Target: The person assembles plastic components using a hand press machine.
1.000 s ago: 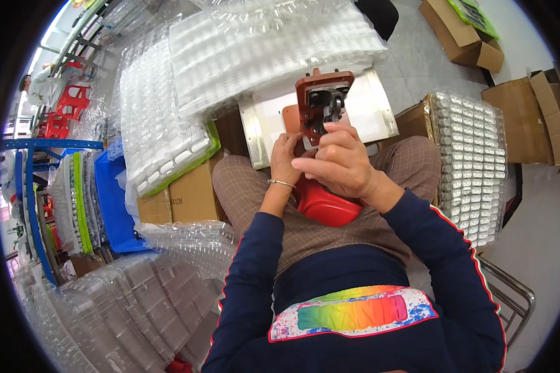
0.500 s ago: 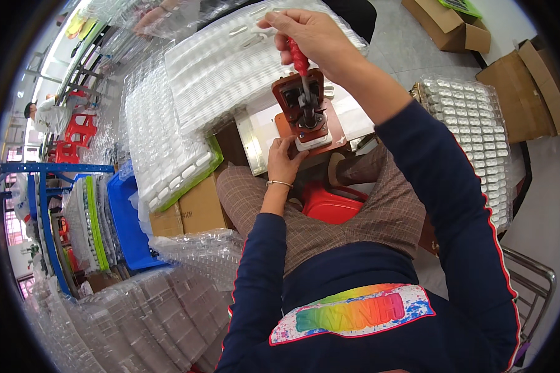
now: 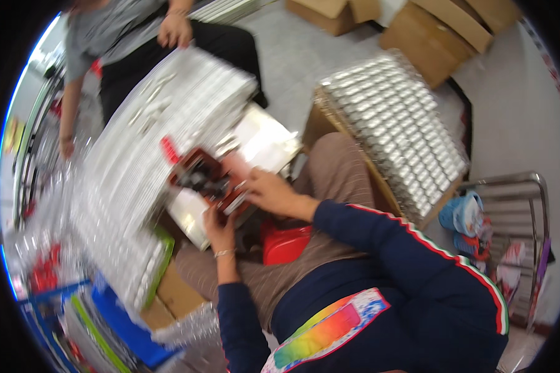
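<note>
A hand press (image 3: 205, 176) with a reddish-brown body and a raised red handle (image 3: 168, 150) stands in front of me. A small white piece (image 3: 235, 202) lies at its near side, between my hands. My left hand (image 3: 218, 230) is closed at the near end of this piece, thumb and fingers bent against it. My right hand (image 3: 269, 191) has come off the handle; its curled fingertips pinch at the other side of the piece. Motion blur softens both hands' fingertips. A pinkish-red plate (image 3: 235, 164) lies beside the press on a pale board (image 3: 269, 144).
Stacked clear plastic trays (image 3: 186, 93) fill the far left. A tray of silvery-white pieces (image 3: 392, 124) rests on a carton at the right. Another person (image 3: 115, 56) sits beyond the stack, one hand (image 3: 175, 31) near it. A red stool (image 3: 286, 244) shows between my legs.
My right hand has let go of the red handle and come down to the white piece beside my left hand. The view has swung right, bringing the other person into sight.
</note>
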Motion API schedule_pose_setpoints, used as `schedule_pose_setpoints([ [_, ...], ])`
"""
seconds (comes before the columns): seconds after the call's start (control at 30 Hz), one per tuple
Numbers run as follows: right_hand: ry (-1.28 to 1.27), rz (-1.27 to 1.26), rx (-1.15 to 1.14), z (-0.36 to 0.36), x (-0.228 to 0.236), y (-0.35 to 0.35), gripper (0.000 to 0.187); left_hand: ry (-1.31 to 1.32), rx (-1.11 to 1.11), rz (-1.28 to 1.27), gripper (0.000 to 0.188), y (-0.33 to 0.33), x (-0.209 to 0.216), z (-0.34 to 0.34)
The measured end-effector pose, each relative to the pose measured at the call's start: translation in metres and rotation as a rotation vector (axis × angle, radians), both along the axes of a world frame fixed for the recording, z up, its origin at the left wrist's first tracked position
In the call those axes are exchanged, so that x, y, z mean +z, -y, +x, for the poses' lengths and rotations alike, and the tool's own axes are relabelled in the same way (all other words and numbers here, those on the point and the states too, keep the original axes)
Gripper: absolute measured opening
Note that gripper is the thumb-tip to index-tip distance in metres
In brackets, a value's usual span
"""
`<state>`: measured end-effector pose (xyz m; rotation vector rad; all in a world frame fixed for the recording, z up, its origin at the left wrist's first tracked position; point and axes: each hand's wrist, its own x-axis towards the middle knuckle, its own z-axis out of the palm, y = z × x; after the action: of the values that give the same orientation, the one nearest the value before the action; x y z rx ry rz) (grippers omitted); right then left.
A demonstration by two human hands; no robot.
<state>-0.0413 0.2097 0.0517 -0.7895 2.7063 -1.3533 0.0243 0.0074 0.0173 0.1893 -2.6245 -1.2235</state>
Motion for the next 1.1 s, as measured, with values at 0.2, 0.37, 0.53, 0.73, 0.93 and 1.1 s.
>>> schedule_pose_setpoints([
  [0.2, -0.055, -0.086, 0.003, -0.022, 0.01, -0.021, 0.015, 0.026, -0.041, 0.055, 0.04, -0.01, -0.002, -0.004],
  [0.37, 0.06, -0.105, -0.202, -0.058, 0.035, -0.115, 0.014, 0.07, -0.024, 0.009, 0.036, -0.007, 0.008, -0.001],
  [0.53, 0.171, -0.362, -0.846, -0.08, 0.021, -0.314, 0.021, 0.077, -0.049, 0.002, 0.047, -0.004, 0.004, -0.002],
  [0.73, -0.169, 0.046, -1.488, -0.04, -0.025, -0.518, 0.025, 0.113, -0.04, 0.213, 0.053, -0.01, -0.002, -0.006],
  [0.93, -0.119, 0.32, -1.667, -0.059, -0.038, -0.582, 0.025, 0.128, 0.11, 0.124, 0.029, 0.007, -0.02, 0.003],
  [1.1, -0.112, 0.389, -1.478, -0.087, -0.08, -0.58, 0.026, 0.225, 0.112, 0.012, 0.03, 0.013, 0.01, 0.011],
])
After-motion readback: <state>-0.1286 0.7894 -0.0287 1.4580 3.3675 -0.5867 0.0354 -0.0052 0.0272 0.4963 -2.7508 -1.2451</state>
